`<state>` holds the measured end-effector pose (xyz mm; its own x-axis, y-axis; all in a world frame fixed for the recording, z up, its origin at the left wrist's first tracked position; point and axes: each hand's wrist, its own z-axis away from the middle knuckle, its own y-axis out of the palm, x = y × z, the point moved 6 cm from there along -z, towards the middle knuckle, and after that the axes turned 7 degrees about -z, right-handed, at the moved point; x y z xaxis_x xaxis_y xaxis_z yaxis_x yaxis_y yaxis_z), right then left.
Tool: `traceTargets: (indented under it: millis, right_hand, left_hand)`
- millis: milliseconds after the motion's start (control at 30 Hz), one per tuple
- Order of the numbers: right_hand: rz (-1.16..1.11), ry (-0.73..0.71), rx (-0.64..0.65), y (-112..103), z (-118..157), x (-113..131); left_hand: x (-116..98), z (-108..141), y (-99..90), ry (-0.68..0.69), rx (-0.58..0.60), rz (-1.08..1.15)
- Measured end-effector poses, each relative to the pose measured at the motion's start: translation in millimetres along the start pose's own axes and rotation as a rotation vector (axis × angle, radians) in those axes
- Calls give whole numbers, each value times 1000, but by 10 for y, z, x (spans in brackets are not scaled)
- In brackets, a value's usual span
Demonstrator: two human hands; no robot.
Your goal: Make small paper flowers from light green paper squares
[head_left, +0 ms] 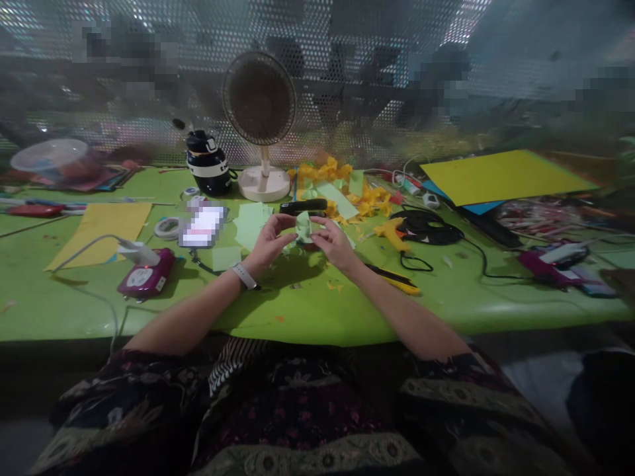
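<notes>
Between my two hands is a small piece of folded light-green paper (304, 228), held just above the table. My left hand (272, 243) pinches its left side, and a pale watch band circles that wrist. Fingers of my right hand (333, 243) close on its right side. Right behind the paper lies a black stapler (302, 206). Sheets of light-green paper (249, 225) are stacked just left of my left hand. A yellow-and-black box cutter (394, 279) rests beside my right forearm.
A white fan (264, 182) and a dark jug (208, 165) stand at the back. Orange paper flowers (367, 198) pile up behind my hands. A yellow glue gun (393, 231), a lit phone (203, 226), a tape roll (167, 228) and a purple power strip (147, 272) lie around.
</notes>
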<state>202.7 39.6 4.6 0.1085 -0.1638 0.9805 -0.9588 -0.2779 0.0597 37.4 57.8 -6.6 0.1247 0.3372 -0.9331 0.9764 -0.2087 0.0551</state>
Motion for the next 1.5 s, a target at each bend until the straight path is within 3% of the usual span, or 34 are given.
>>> traceTargets:
  millis: [433, 733, 933, 1300, 1500]
  right_hand:
    - [-3, -22, 49, 42, 25, 4]
    - [33, -13, 47, 66, 65, 53]
    - [190, -116, 55, 62, 88, 48]
    - [205, -143, 65, 50, 48, -55]
    - [200, -127, 33, 46, 36, -56]
  left_hand:
    - [-4, 14, 72, -79, 55, 49]
    - [-2, 13, 53, -119, 25, 70]
    - [-24, 30, 44, -157, 6, 83]
    - [9, 26, 33, -129, 21, 118]
    - [-33, -5, 3, -89, 19, 10]
